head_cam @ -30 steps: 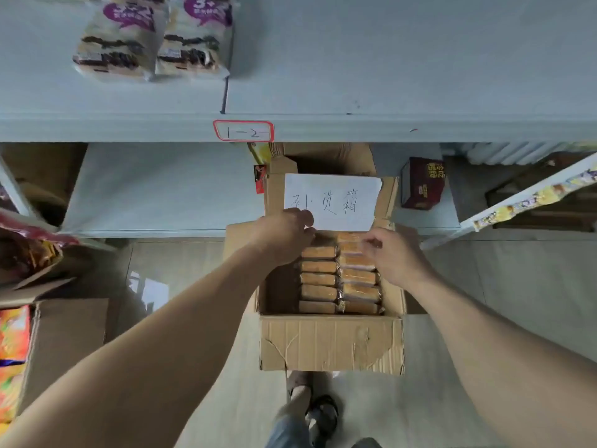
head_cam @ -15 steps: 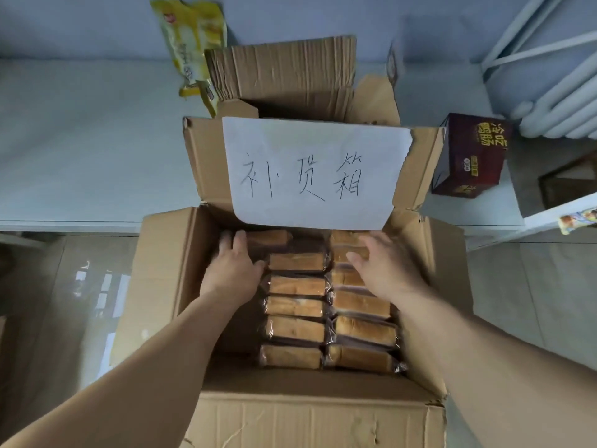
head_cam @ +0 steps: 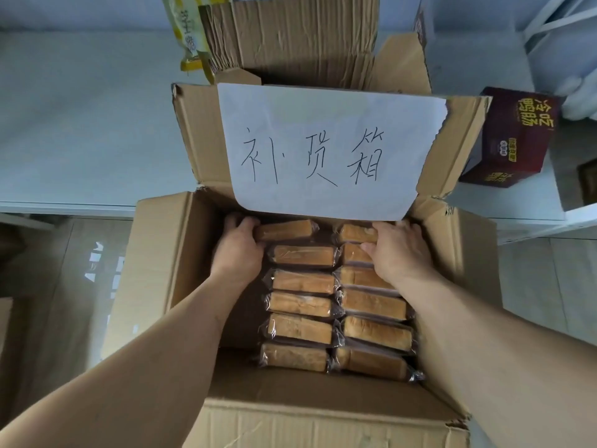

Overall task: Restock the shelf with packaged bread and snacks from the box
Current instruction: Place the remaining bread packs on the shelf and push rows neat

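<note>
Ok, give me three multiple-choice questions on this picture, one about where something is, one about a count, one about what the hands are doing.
1. Where is the dark red carton?
A. Inside the cardboard box
B. On the pale shelf, right of the cardboard box
C. On the floor

2. How many columns of wrapped bread packs show in the cardboard box?
A. One
B. Two
C. Four

3. What are the hands doing?
A. Both hang outside the box
B. Both grip bread packs at the far end of the box
C. One lifts the paper sign

Answers: 1 B, the carton stands on the shelf beside the box's right flap. 2 B, two side-by-side rows run front to back. 3 B, the left hand and right hand curl round the packs just under the paper sign.
</note>
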